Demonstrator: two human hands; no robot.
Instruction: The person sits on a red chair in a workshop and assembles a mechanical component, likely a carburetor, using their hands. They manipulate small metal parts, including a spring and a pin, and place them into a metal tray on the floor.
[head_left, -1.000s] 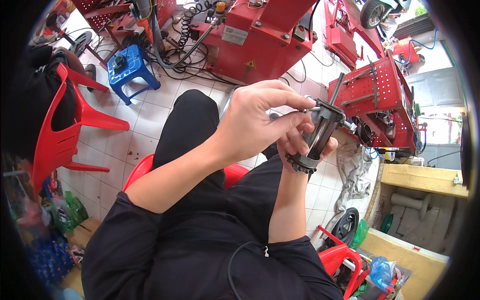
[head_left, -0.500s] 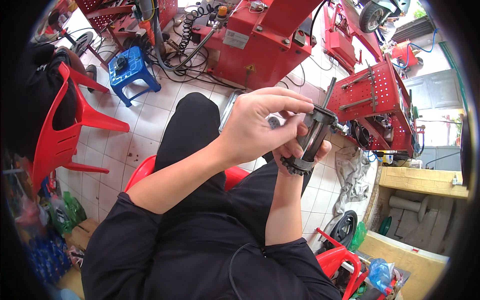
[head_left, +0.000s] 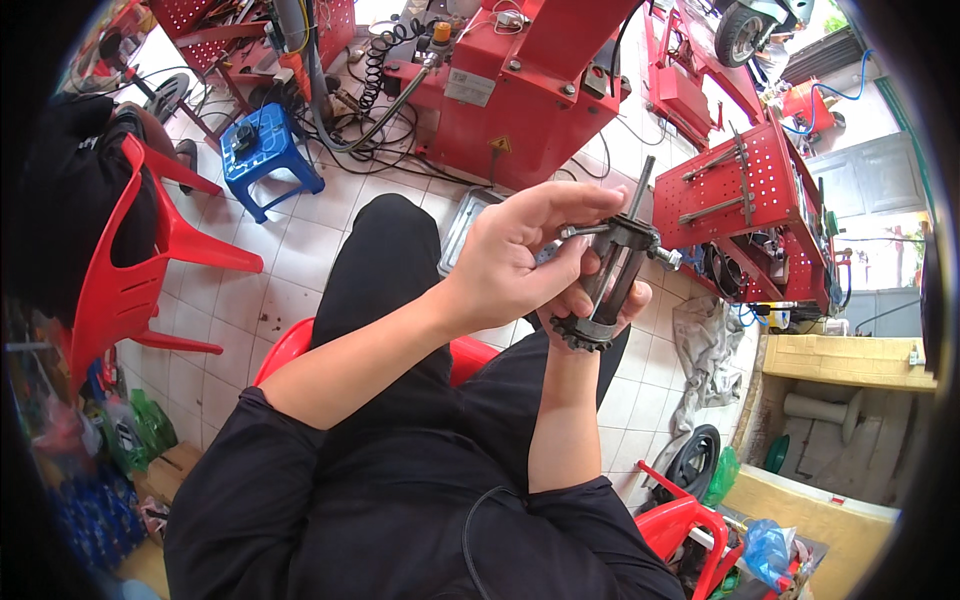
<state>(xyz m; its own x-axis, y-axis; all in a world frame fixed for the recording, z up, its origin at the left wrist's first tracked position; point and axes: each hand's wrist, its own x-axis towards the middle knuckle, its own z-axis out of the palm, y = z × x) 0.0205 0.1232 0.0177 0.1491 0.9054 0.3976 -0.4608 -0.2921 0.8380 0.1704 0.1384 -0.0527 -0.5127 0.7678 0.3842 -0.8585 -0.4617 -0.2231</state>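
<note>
A dark metal shaft assembly (head_left: 610, 280), cylindrical with a toothed gear at its lower end and a thin rod standing out of its top, is held upright in front of the seated person's chest. It is gripped from below and behind by the right hand (head_left: 600, 310), whose fingers are wrapped around the lower body just above the gear. The left hand (head_left: 510, 260) is laid against the assembly from the left side, its fingers curled over the upper part and its thumb extended toward the top; a small metal piece near the top is touched by the fingertips, though exactly how it is pinched cannot be told. Both forearms are bare, and black clothing is worn.

Beneath the person a red plastic chair (head_left: 300, 345) is seen, and a metal tray (head_left: 462, 225) lies on the tiled floor just beyond the knee. Farther out a large red machine (head_left: 520, 100), a blue stool (head_left: 265, 155) and a second red chair (head_left: 130, 270) are placed, with a red perforated tool cart (head_left: 760, 200) on the right.
</note>
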